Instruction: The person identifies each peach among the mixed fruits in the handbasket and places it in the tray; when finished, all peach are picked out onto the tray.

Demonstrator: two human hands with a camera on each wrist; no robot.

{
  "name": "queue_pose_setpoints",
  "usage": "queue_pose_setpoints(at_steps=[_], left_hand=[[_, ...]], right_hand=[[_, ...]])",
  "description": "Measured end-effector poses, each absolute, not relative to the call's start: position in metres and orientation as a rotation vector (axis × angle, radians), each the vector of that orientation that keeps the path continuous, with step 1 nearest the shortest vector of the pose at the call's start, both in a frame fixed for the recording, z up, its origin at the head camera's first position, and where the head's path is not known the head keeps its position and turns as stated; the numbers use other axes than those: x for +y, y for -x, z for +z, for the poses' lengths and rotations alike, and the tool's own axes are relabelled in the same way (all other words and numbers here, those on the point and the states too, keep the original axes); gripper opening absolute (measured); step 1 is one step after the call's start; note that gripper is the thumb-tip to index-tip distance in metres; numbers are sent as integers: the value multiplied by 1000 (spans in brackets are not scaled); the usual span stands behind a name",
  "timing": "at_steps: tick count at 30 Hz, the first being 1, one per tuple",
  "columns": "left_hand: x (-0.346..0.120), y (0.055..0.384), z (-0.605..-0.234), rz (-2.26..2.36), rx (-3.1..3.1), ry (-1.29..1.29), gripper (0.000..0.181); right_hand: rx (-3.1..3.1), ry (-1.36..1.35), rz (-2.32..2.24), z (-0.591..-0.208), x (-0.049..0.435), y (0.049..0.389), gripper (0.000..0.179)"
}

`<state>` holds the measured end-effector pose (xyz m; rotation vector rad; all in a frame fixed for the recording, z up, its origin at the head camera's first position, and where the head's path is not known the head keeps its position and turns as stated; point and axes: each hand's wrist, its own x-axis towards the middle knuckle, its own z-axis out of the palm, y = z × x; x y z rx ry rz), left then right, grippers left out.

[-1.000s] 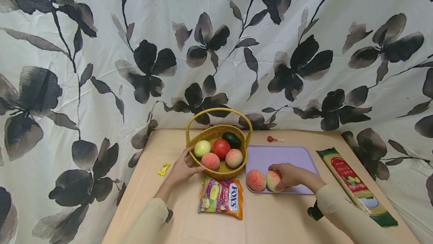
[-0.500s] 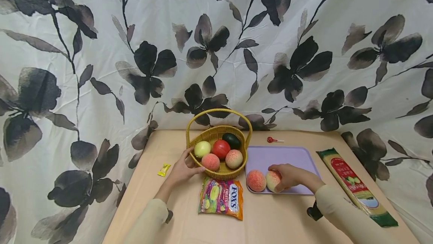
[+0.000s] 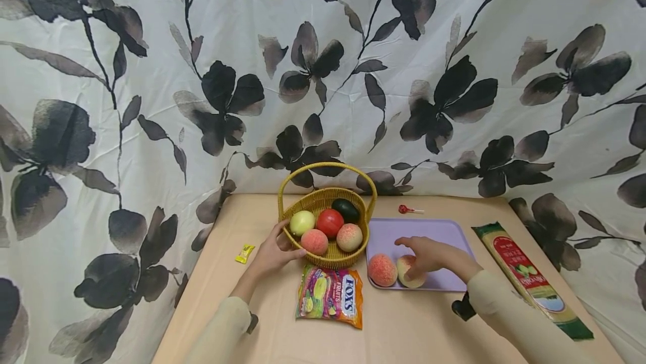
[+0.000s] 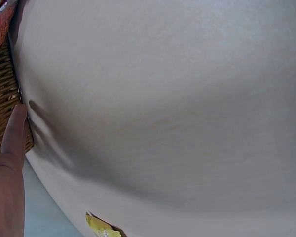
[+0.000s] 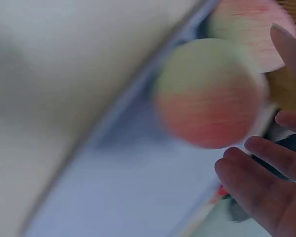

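My left hand (image 3: 272,250) rests against the left side of the yellow wicker basket (image 3: 361,252), its thumb along the outside wall. A straight finger (image 4: 15,133) touches the weave in the left wrist view. The basket holds a pale green round fruit (image 3: 302,222), a red one (image 3: 330,222), a dark green one (image 3: 345,210) and two peaches (image 3: 314,242). My right hand (image 3: 429,253) hovers over the purple tray (image 3: 434,229) with spread fingers. Apart from those fingers, a pale-and-pink peach (image 5: 209,94) sits on the tray, beside a pinker peach (image 3: 382,270).
A Fox's candy bag (image 3: 330,295) lies in front of the basket. A yellow wrapped candy (image 3: 244,253) lies to the left. Behind the tray is a red lollipop (image 3: 410,208), and a long green-and-gold packet (image 3: 532,280) lies on the right. A floral cloth (image 3: 323,72) hangs behind the table.
My right hand has let go of the pale peach, spreading its fingers and lifting slightly. The peach stays on the tray. My left hand has not moved from the basket.
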<state>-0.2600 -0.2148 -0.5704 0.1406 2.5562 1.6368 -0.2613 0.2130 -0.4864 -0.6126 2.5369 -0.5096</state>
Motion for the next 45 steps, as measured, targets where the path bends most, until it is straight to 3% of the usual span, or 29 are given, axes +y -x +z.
queue_pose_setpoints(at_steps=[9, 15, 29, 45], left_hand=[[-219, 260, -572, 1641, 2567, -133, 110], [-216, 260, -577, 1680, 2546, -152, 108], [-218, 258, -580, 1697, 2551, -138, 105], [-219, 259, -579, 1670, 2561, -142, 107]], right_hand=[[2597, 809, -406, -425, 143, 275, 82], [2609, 1008, -277, -412, 89, 286, 72], [2527, 1218, 36, -442, 2, 307, 62], [2530, 1265, 31, -475, -13, 313, 50]])
